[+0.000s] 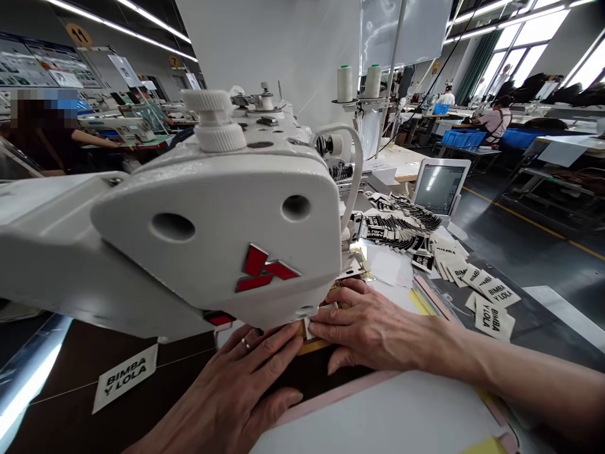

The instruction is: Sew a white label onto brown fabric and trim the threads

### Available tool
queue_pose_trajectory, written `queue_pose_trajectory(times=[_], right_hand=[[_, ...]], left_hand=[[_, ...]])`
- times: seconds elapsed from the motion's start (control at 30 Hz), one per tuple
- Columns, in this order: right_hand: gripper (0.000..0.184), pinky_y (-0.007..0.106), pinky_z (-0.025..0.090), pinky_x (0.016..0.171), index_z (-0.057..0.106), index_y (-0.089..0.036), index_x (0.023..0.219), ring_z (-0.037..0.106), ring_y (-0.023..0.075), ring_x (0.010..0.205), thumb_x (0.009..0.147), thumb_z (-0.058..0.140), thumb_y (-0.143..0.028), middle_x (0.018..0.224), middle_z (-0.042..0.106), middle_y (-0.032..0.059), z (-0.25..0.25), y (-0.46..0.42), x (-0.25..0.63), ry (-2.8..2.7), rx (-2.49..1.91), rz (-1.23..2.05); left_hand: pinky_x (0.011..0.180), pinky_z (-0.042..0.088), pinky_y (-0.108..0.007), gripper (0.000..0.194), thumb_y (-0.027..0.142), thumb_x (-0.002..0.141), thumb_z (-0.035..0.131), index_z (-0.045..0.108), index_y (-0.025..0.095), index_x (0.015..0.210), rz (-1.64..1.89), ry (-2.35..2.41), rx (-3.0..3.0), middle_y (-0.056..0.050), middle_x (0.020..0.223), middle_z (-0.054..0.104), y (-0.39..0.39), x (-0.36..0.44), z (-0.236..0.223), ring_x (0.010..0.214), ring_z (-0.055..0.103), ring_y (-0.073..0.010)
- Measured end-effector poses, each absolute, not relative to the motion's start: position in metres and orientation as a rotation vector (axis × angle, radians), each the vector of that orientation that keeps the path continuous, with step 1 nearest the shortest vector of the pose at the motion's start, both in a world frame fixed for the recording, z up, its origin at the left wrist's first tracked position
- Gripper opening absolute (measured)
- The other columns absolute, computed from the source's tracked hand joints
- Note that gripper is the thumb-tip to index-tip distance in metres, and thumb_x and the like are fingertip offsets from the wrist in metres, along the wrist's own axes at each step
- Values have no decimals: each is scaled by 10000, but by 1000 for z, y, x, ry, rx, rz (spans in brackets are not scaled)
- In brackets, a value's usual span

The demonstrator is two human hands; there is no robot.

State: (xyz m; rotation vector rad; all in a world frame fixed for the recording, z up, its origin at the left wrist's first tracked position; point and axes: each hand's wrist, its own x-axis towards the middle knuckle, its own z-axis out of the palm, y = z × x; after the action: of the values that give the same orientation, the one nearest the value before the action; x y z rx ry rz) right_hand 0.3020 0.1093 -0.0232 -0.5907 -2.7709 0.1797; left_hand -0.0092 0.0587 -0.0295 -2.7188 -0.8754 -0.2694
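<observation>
Below the white sewing machine head (227,214), my left hand (265,372) lies flat with its fingers stretched toward the needle area and the thumb apart. Opposite it, my right hand (378,325) rests with slightly bent fingers on a small pale label (307,328) and the work around it, thumb spread. Most of that label is hidden under the fingers. The needle is hidden behind the machine head. Dark brown material (184,372) extends beneath my hands to the left. On it lies a loose white label (125,378) reading BIMBA Y LOLA.
Several white labels (496,290) are spread at the right, with piles of black labels (401,221) behind them. A tablet-like screen (439,186) stands past the piles. Two thread cones (345,84) sit on a stand. Other people work at tables in the background.
</observation>
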Motion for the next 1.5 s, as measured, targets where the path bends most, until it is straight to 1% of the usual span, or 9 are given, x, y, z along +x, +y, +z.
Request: queue_pose_trajectory(times=[0.27, 0.47, 0.67, 0.87, 0.97, 1.07, 1.2, 1.4, 1.5], right_hand=[[540, 511, 363, 1171, 639, -245, 1432, 576, 290, 1299, 1120, 471, -652, 1534, 661, 45, -24, 110, 303, -2786, -594, 171], [558, 498, 400, 1141, 615, -228, 1470, 574, 286, 1315, 1119, 484, -642, 1559, 638, 67, -22, 110, 302, -2796, -576, 131], [538, 500, 376, 1167, 607, -233, 1471, 561, 287, 1327, 1135, 462, -626, 1579, 622, 41, -25, 109, 303, -2787, -587, 176], [544, 524, 366, 1176, 612, -222, 1470, 571, 291, 1318, 1138, 455, -624, 1547, 648, 69, -23, 108, 303, -2789, -600, 184], [533, 542, 348, 1198, 629, -226, 1449, 579, 292, 1307, 1136, 462, -623, 1532, 660, 74, -20, 107, 302, -2794, -614, 188], [529, 550, 331, 1214, 622, -227, 1462, 574, 292, 1313, 1138, 465, -614, 1520, 669, 73, -19, 105, 302, -2800, -623, 178], [541, 559, 301, 1228, 613, -226, 1470, 571, 292, 1312, 1141, 448, -623, 1515, 674, 49, -22, 102, 303, -2791, -640, 188], [517, 556, 289, 1234, 610, -235, 1483, 561, 293, 1305, 1138, 490, -600, 1521, 671, 20, -25, 106, 302, -2789, -650, 208], [484, 566, 275, 1240, 627, -241, 1477, 558, 295, 1312, 1139, 520, -570, 1529, 664, 29, -26, 112, 301, -2776, -642, 183]], left_hand=[[1152, 512, -379, 582, 510, 1127, 519, 437, 271, 1651, -290, -855, -2744, 8, 1635, 551, 60, -24, -35, 1368, 660, -218], [1155, 496, -385, 532, 491, 1137, 494, 476, 281, 1626, -322, -859, -2700, 32, 1633, 550, 58, -24, -37, 1326, 683, -212], [1155, 513, -377, 553, 489, 1133, 501, 452, 280, 1642, -280, -855, -2696, 27, 1643, 536, 59, -23, -38, 1366, 661, -203], [1127, 549, -382, 504, 500, 1128, 520, 527, 304, 1592, -312, -891, -2717, 31, 1601, 584, 58, -22, -37, 1287, 716, -213], [1126, 557, -391, 508, 482, 1117, 547, 526, 312, 1595, -307, -910, -2749, 20, 1601, 586, 58, -22, -37, 1290, 716, -225], [1146, 544, -379, 536, 455, 1101, 585, 511, 306, 1611, -300, -901, -2782, 0, 1607, 582, 58, -22, -36, 1312, 704, -225], [1173, 517, -380, 512, 436, 1108, 573, 527, 286, 1595, -303, -863, -2765, 9, 1611, 578, 58, -20, -32, 1352, 677, -216], [1168, 500, -396, 499, 432, 1119, 557, 524, 280, 1593, -316, -953, -2760, 14, 1579, 614, 57, -23, -37, 1303, 700, -223], [1190, 482, -412, 511, 445, 1121, 556, 507, 299, 1608, -343, -1048, -2762, 8, 1571, 624, 58, -25, -41, 1284, 705, -231]])
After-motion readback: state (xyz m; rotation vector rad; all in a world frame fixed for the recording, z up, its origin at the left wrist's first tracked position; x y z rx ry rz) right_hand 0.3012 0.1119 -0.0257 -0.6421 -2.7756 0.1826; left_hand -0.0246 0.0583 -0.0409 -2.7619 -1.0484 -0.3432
